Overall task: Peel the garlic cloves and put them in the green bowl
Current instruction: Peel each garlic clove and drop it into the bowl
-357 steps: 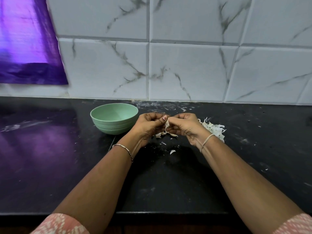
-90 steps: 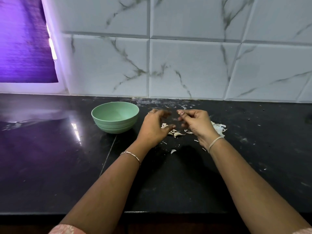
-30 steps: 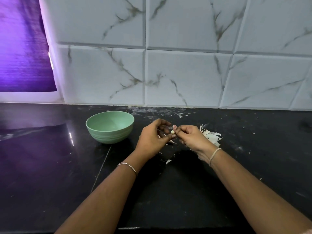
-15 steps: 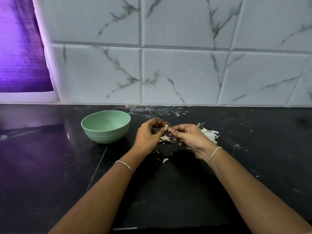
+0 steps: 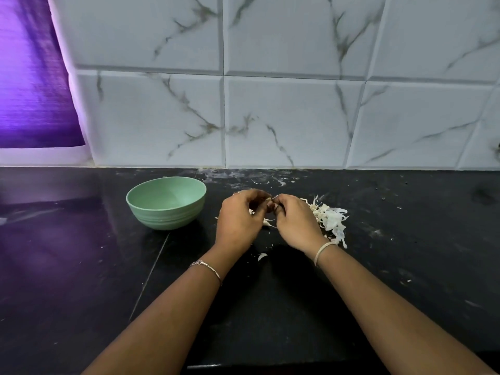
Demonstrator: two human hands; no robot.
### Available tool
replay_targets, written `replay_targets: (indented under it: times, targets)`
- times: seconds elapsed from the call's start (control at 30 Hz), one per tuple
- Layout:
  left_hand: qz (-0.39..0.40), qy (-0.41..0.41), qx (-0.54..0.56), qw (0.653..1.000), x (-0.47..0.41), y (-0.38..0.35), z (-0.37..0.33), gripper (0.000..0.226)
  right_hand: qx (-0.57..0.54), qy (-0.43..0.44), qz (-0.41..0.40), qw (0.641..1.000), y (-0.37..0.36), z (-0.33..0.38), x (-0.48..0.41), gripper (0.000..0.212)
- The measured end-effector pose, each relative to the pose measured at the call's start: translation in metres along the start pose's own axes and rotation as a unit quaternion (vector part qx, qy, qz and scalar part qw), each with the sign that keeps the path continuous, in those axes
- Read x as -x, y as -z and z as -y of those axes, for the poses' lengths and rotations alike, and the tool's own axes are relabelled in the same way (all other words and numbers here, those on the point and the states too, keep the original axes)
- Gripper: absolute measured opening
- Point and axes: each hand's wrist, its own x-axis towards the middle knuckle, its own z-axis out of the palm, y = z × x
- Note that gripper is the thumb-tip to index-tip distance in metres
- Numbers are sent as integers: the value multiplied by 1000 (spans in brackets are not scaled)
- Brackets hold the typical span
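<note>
Black stone bench [image 5: 81,266] carries a pale green round bowl [image 5: 165,209] just left of the hands. A heap of white papery garlic skins [image 5: 331,220] lies partly behind the right hand [image 5: 295,223]. The fingers of this hand and the left hand [image 5: 238,220] pinch a small garlic clove [image 5: 269,199], mostly hidden. Three seconds ago the hands were apart.

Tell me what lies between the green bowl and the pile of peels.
In the head view, the left hand and right hand, pinching a garlic clove together.
</note>
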Motion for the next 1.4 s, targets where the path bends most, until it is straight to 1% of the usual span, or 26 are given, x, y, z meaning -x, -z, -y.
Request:
replay_targets:
  times: [0.07, 0.13, 0.27, 0.33, 0.4, 0.47, 0.53, 0.57, 0.63, 0.67, 0.7, 0.77, 0.83, 0.97, 1.03, 1.1, 1.27, 1.4]
  targets:
    - [-11, -19, -7, 1000, -1, -2, 0, 14, -51, -41, 11, 998, -2, -1, -4, 19]
    - [-9, -56, -29, 998, -1, -3, 1, 16, -127, -67, 33, 989, -4, -2, -7, 21]
    - [-12, -108, -35, 993, 0, -1, 3, 22, -280, -98, 56, 953, -2, -1, -5, 24]
    - [-16, -99, 2, 995, 1, 0, -1, 21, -340, -104, 63, 933, 0, 0, -4, 22]
    - [-10, -50, 67, 996, 0, 2, -5, 17, -370, -104, 75, 920, 1, 0, -4, 13]
    - [8, -1, 132, 991, -2, 3, -5, 14, -373, -101, 77, 919, 3, -1, -3, 11]
    - [20, 26, 174, 984, -5, 4, -1, 16, -343, -79, 72, 933, 6, -1, -4, 11]
    - [22, 37, 185, 982, -6, 3, 0, 16, -302, -60, 63, 949, 8, -2, -6, 12]
    - [16, 60, 201, 978, -6, 2, 1, 15, -185, -24, 42, 982, 10, -7, -9, 12]
    - [10, 72, 208, 975, -6, 2, 0, 14, -137, -15, 36, 990, 11, -9, -9, 18]
    - [5, 86, 217, 972, -7, 2, 1, 14, -119, -13, 26, 992, 12, -11, -9, 24]
    - [8, 121, 251, 960, -7, 2, 2, 17, -148, -21, -12, 989, 13, -13, -8, 27]
    - [22, 146, 283, 948, -7, 3, 2, 19, -200, -22, -46, 978, 15, -12, -8, 21]
    - [44, 153, 299, 941, -5, 3, -1, 17, -274, -37, -72, 958, 14, -7, -7, 16]
    - [52, 157, 310, 936, -5, 3, -1, 16, -298, -36, -65, 952, 13, -4, -7, 11]
    - [56, 160, 316, 933, -5, 4, -1, 16, -301, -27, -50, 952, 11, -3, -6, 5]
    - [47, 160, 319, 933, -3, 4, -3, 9, -307, -38, -49, 950, 9, -3, -6, 9]
    - [47, 178, 338, 923, -3, 5, -5, 7, -273, -52, -55, 959, 5, -6, -7, 4]
